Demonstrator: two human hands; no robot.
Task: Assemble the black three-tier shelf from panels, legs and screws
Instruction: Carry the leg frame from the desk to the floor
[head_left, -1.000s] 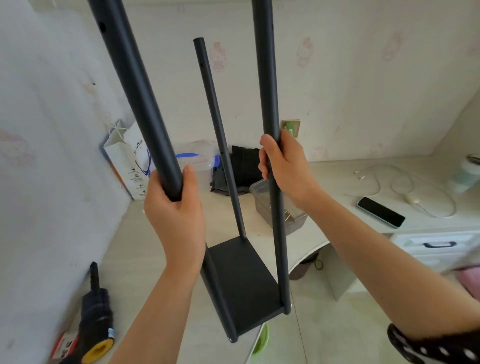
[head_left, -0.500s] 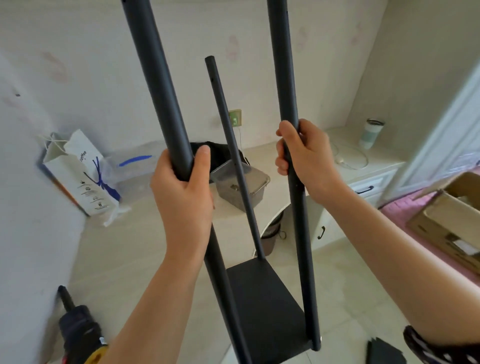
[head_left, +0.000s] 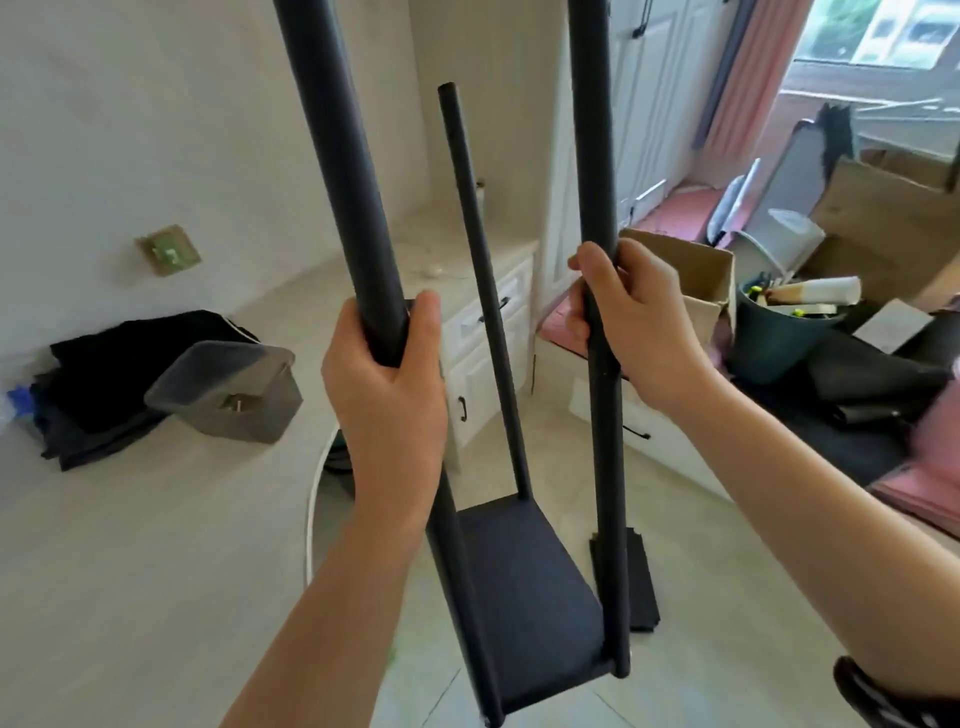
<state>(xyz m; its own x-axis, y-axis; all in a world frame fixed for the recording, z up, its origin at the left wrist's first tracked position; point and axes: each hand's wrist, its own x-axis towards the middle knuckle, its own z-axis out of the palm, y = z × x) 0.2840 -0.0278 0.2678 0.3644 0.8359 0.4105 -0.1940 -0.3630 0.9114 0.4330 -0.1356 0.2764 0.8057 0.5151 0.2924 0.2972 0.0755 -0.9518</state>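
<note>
Since the earlier frames the view has swung rightward across the room: the paper bag and the drill have gone out of sight, the grey plastic tub now lies far to the left, and a window, pink curtain and cardboard box have come in on the right, while both hands keep the same grip on the frame. Held up in front of the person, above the pale tiled floor, is the partly built shelf: a flat, matte black rectangular panel with three round, smooth black tube legs rising from its corners. The left hand is wrapped round the near left leg, thumb to the right of the tube and fingers curled behind it. The right hand closes round the near right leg, fingers folded over the front of the tube. The far leg stands free between them, thinner-looking and slightly tilted, its top end open to view. Another flat black panel lies on the floor just right of the held frame. On the curved, cream desk top at left the translucent tub sits tilted against a heap of dark folded cloth. A white drawer unit with small dark handles stands behind the legs, and a dark green bucket filled with odds and ends sits to the right.
</note>
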